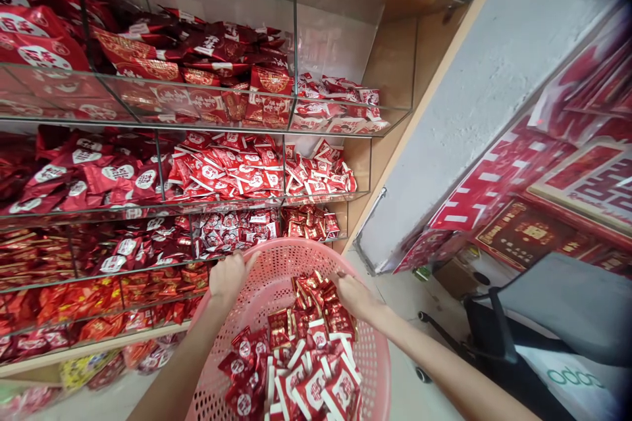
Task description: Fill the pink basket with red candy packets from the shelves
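1. The left hand (228, 276) clenches the far rim of a pink plastic basket (276, 256), fingers curled over the edge.
2. The right hand (353, 296) lies on wrapped red sweets (306, 355) piled inside the basket; whether it grasps any cannot be told.
3. The basket's far edge sits just beside glass shelves (296, 112), whose compartments hold more red packets.
4. To the right, bare floor (405, 302) runs along a grey wall (494, 79).
5. A black chair (494, 329) stands near the right forearm, with a white bag (575, 378) reading "oppo".
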Demonstrator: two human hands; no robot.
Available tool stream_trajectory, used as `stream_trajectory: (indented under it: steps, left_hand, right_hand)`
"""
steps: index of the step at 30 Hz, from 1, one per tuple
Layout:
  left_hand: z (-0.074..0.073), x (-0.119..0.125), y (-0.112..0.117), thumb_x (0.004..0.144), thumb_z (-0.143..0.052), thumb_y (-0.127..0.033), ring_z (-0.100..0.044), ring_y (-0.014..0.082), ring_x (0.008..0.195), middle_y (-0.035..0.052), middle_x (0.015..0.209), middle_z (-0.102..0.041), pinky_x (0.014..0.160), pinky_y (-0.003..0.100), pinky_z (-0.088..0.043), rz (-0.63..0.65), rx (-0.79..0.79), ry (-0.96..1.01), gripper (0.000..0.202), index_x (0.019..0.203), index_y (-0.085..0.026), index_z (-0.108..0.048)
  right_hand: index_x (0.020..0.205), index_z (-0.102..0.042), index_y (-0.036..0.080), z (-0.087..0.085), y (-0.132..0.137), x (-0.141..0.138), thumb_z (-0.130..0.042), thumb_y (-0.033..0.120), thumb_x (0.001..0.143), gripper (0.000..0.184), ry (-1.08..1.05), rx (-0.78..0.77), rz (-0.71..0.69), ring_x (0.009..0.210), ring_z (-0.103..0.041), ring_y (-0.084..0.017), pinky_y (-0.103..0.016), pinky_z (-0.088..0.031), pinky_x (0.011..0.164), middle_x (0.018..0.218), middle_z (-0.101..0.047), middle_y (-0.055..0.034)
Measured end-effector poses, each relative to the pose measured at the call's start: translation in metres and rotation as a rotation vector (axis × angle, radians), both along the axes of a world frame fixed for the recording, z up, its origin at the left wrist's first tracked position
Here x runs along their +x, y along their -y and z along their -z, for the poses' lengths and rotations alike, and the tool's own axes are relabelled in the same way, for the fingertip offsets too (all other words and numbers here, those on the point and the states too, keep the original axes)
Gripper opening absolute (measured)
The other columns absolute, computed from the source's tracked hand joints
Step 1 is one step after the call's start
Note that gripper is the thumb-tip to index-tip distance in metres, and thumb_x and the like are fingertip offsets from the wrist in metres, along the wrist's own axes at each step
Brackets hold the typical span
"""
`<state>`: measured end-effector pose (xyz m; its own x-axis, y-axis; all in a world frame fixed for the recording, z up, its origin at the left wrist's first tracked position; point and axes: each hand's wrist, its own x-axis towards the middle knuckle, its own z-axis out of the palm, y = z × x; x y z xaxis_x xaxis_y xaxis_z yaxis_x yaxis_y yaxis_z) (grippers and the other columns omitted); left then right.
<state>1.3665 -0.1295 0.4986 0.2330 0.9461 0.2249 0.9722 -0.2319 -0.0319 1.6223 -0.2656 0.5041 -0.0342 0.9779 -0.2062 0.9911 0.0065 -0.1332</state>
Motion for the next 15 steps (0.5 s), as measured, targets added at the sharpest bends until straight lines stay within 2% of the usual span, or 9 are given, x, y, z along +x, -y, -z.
stream_trajectory:
  steps: [5, 9, 12, 15]
  left_hand:
    - [0.001, 0.0, 0.0, 0.076, -0.013, -0.065, -0.06, 0.0287, 0.067, 0.0169, 0.069, -0.062, 0.055, 0.032, -0.039, 0.003, -0.003, -0.005, 0.073, 0.086, -0.009, -0.059]
    - [-0.002, 0.0, 0.0, 0.078, -0.013, -0.061, -0.06, 0.0288, 0.07, 0.0183, 0.071, -0.062, 0.057, 0.033, -0.039, 0.001, -0.034, 0.021, 0.072, 0.085, -0.007, -0.06]
    - [-0.003, 0.001, 0.001, 0.079, -0.012, -0.06, -0.06, 0.0289, 0.071, 0.019, 0.072, -0.062, 0.057, 0.033, -0.039, -0.012, -0.049, 0.036, 0.072, 0.086, -0.007, -0.06]
    - [-0.002, 0.001, 0.001, 0.08, -0.012, -0.059, -0.06, 0.029, 0.07, 0.0188, 0.071, -0.062, 0.057, 0.033, -0.04, -0.01, -0.035, 0.037, 0.071, 0.087, -0.007, -0.06]
  right_hand:
    - [0.1, -0.049, 0.012, 0.002, 0.003, 0.0, -0.033, -0.003, 0.07, 0.038, -0.015, -0.003, 0.053, 0.088, -0.056, -0.018, -0.026, -0.035, 0.069, 0.099, -0.058, -0.0123]
    - [0.097, -0.05, 0.013, -0.016, -0.005, -0.001, -0.032, 0.002, 0.075, 0.03, -0.055, 0.054, 0.047, 0.084, -0.056, -0.018, -0.025, -0.034, 0.066, 0.089, -0.06, -0.0103]
    - [0.105, -0.046, 0.014, -0.035, -0.03, 0.002, -0.03, 0.008, 0.081, 0.029, -0.042, 0.158, 0.059, 0.081, -0.056, -0.018, -0.025, -0.034, 0.064, 0.087, -0.06, -0.0106]
    - [0.108, -0.045, 0.015, -0.044, -0.068, 0.011, -0.03, 0.007, 0.081, 0.032, -0.023, 0.208, 0.052, 0.087, -0.054, -0.019, -0.026, -0.035, 0.068, 0.098, -0.056, -0.0121]
